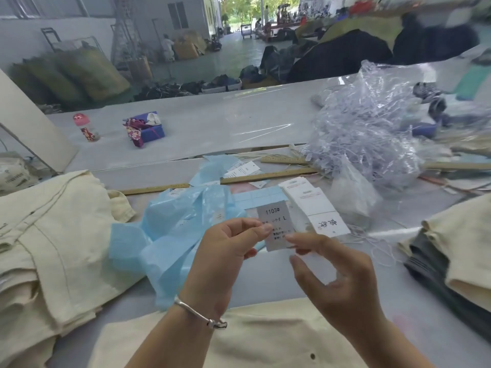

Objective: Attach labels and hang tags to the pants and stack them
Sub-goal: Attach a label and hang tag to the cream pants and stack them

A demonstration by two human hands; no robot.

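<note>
Both hands hold a small grey label (275, 221) printed "1103# L" above the table. My left hand (225, 251) pinches its left edge between thumb and fingers. My right hand (329, 274) pinches its lower right edge with thumb and forefinger. A cream pair of pants (252, 338) lies flat at the near edge under my forearms. A pile of cream pants (47, 235) sits at the left. A stack of folded cream and grey pants (451, 261) stands at the right. White hang tags (310, 197) lie stacked behind the label.
Light blue backing sheets (170, 229) lie crumpled between the left pile and my hands. A clear bag of plastic tag strings (372, 134) fills the right middle. Wooden rulers (265, 177) cross the table. A pink bottle (87, 128) and a purple box (148, 128) stand farther back.
</note>
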